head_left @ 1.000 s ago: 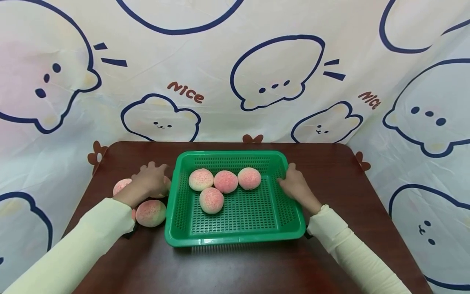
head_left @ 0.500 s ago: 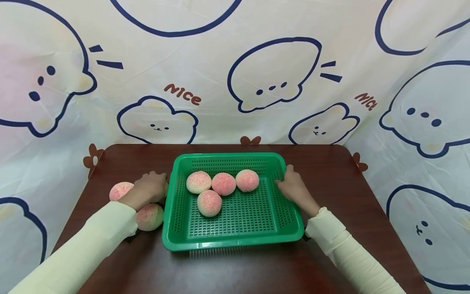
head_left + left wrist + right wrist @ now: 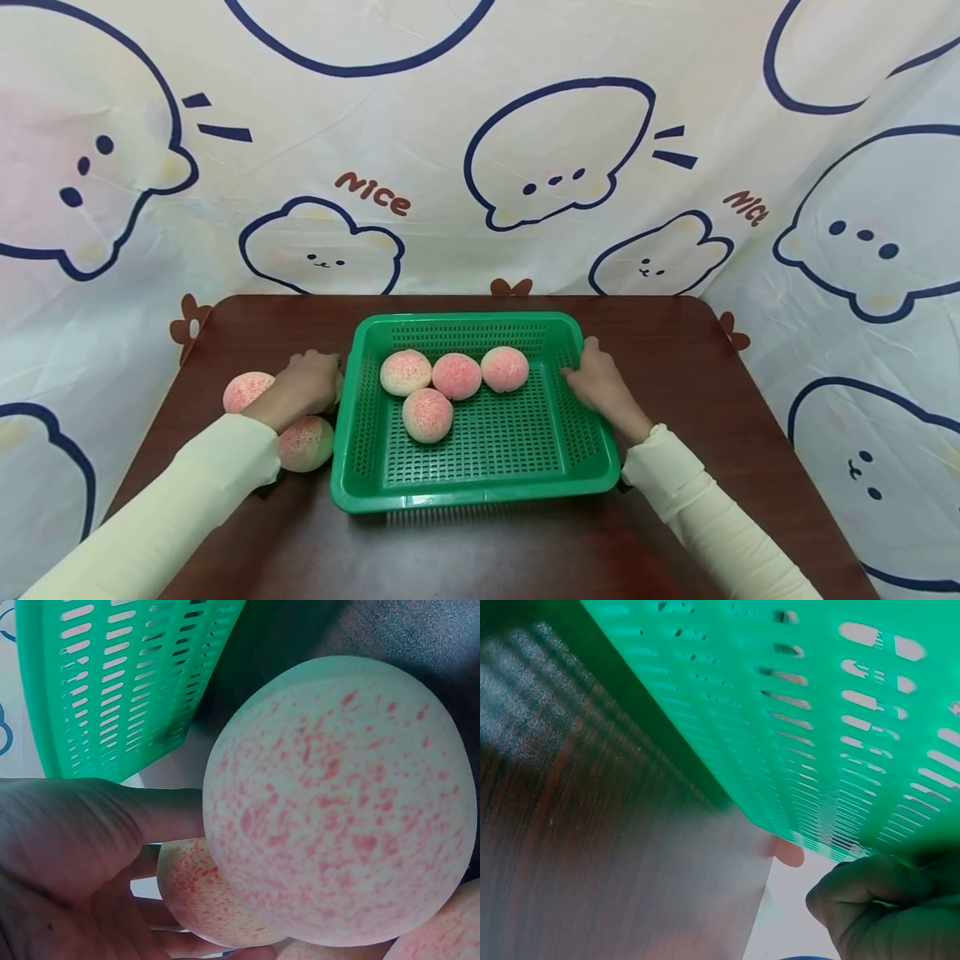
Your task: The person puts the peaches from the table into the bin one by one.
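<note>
My left hand (image 3: 306,383) is at the left side of the green plastic basket (image 3: 480,497), back of hand up, its fingers curled round a peach (image 3: 196,891) that shows in the left wrist view. A nearer peach (image 3: 337,802) with red speckles fills much of that view. From the head, one peach (image 3: 246,392) shows left of this hand and another peach (image 3: 306,443) in front of it. My right hand (image 3: 602,382) grips the basket's right rim, thumb inside. Several pink peaches (image 3: 427,415) lie in the basket's back left part.
The basket stands on a dark brown wooden table (image 3: 480,554). Behind the table and along its sides hangs a pale cloth (image 3: 442,250) with cartoon outlines. More peach surface (image 3: 450,926) shows at the lower right of the left wrist view.
My left hand has come down onto the peach beside the basket, and its fingers have drawn in round it. The right hand keeps its grip on the rim. The head view has shifted slightly.
</note>
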{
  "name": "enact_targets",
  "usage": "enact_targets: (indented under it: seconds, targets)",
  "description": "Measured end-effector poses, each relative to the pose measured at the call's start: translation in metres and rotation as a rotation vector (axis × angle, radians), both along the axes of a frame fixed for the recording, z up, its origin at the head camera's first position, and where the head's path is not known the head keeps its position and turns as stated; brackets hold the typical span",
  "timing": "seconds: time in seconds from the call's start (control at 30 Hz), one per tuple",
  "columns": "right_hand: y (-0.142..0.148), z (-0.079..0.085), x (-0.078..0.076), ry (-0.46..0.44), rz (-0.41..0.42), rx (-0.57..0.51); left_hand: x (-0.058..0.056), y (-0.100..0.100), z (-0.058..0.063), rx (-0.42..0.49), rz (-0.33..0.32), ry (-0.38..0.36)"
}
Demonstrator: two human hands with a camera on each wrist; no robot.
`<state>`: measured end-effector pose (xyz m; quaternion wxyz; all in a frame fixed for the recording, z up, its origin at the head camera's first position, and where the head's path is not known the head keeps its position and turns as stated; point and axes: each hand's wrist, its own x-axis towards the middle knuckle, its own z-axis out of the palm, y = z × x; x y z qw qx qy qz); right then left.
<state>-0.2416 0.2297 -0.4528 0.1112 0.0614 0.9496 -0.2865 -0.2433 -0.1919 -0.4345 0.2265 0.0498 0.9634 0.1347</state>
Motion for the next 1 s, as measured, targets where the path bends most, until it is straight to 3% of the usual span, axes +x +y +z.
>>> enact_targets:
  seconds: [0.23,0.4,0.6,0.83,1.0]
  targets:
    - [-0.002,0.0,0.001,-0.011,-0.002,-0.006,0.0,-0.005,-0.001,0.063,0.016,0.003]
    - [-0.001,0.001,0.001,-0.009,0.0,-0.013,-0.005,-0.011,0.006,0.053,0.009,0.074]
    - [0.0,0.001,0.0,-0.011,0.004,-0.016,-0.006,-0.018,0.023,0.082,0.043,0.094]
    - [0.001,0.0,0.001,-0.003,0.004,-0.015,-0.007,-0.015,0.045,0.049,-0.023,0.165]
    - [0.001,0.0,0.001,-0.005,0.011,-0.012,-0.007,-0.013,0.056,0.026,-0.022,0.217]
